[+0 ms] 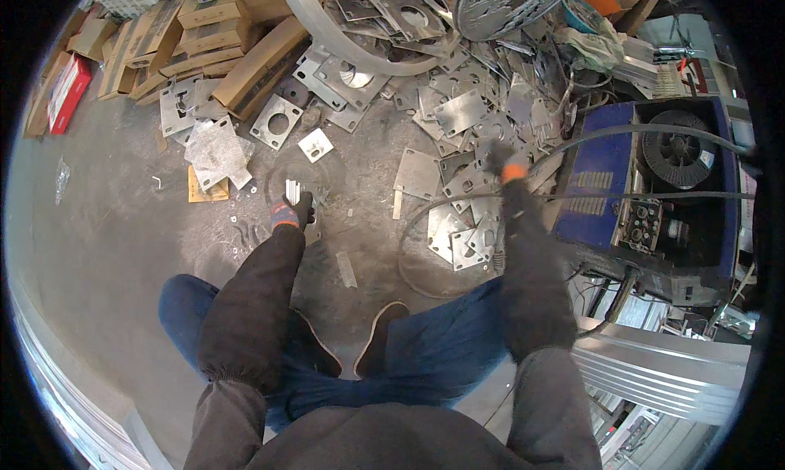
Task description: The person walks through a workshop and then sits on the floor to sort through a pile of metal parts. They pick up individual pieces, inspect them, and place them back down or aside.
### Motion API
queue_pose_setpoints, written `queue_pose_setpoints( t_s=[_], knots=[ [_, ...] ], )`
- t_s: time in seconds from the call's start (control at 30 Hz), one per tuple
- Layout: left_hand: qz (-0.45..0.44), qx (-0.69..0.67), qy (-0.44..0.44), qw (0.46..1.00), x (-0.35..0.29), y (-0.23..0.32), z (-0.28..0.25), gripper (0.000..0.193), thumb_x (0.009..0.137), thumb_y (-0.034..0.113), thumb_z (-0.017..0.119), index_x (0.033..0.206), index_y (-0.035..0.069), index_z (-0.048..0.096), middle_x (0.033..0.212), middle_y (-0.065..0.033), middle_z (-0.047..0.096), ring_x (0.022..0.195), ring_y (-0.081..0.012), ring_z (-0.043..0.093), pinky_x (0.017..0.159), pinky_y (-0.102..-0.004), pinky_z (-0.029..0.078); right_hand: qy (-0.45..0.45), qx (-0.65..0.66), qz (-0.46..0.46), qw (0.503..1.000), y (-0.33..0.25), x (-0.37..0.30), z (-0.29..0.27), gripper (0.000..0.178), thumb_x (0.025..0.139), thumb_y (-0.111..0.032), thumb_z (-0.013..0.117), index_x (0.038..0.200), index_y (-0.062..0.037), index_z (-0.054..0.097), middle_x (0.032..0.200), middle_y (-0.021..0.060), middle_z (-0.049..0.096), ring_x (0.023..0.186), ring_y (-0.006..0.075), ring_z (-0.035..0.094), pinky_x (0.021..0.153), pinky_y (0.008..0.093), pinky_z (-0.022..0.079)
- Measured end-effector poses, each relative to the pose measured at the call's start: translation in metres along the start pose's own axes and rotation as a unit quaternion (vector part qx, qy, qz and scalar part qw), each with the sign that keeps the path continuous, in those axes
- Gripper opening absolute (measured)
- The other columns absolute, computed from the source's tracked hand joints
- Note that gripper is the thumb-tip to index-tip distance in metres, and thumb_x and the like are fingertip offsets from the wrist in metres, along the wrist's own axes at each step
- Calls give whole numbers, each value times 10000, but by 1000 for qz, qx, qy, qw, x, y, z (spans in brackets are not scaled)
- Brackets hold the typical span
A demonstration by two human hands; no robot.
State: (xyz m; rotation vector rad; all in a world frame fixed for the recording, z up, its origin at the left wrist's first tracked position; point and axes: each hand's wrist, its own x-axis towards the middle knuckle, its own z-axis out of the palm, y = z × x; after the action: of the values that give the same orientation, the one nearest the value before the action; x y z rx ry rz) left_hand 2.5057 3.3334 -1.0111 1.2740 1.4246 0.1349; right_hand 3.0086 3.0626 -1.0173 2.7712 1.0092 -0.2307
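My left hand, in a dark glove with a grey and orange cuff, is closed round a small bundle of silver metal strips that stick up past the fingers. Just beyond it lies a small square metal plate with a hole. At the right, my right hand, gloved with an orange cuff, reaches over a heap of flat metal plates. Motion smears its fingers, so I cannot make out whether it grips anything. A plain square plate lies on the floor left of it.
A blue wire-feed machine stands open at the right, with cables arching past my right arm. Cardboard boxes are stacked at the far left. A large metal ring rests by the heap. More plates lie at the left.
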Motion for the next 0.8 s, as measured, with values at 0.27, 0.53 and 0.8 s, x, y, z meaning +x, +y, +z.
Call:
queue_pose_setpoints(
  t_s=[0.27, 0.53, 0.8],
  knots=[
    [17, 14, -5, 1000, 19, -24, 0, 446, 786, 427, 666, 845, -13, 633, 642, -93, 658, 566, -192, 657, 564, -355, 525, -179, 341, 155, 910, -214, -173, 109, 610, 789, -470, 664, 1189, -13, 600, 1161, 274, 606, 1100, 421, 570, 918, 465, 464],
    [-7, -33, -129, 991, 27, -31, 10, 569, 807, 295, 734, 1184, -50, 486, 873, -139, 656, 669, -211, 635, 620, -372, 528, -38, 472, -19, 881, -200, -165, -85, 441, 837, -412, 656, 1059, -31, 643, 927, 172, 695, 896, 298, 667, 816, 390, 506],
    [14, -284, -338, 897, -85, 49, -21, 424, 808, 220, 745, 1106, -49, 609, 981, -131, 681, 846, -212, 666, 771, -350, 540, -307, 585, 92, 745, -253, -217, -81, 364, 894, -382, 608, 1025, -43, 622, 811, 68, 602, 767, 161, 578, 693, 329, 493]
  ],
)
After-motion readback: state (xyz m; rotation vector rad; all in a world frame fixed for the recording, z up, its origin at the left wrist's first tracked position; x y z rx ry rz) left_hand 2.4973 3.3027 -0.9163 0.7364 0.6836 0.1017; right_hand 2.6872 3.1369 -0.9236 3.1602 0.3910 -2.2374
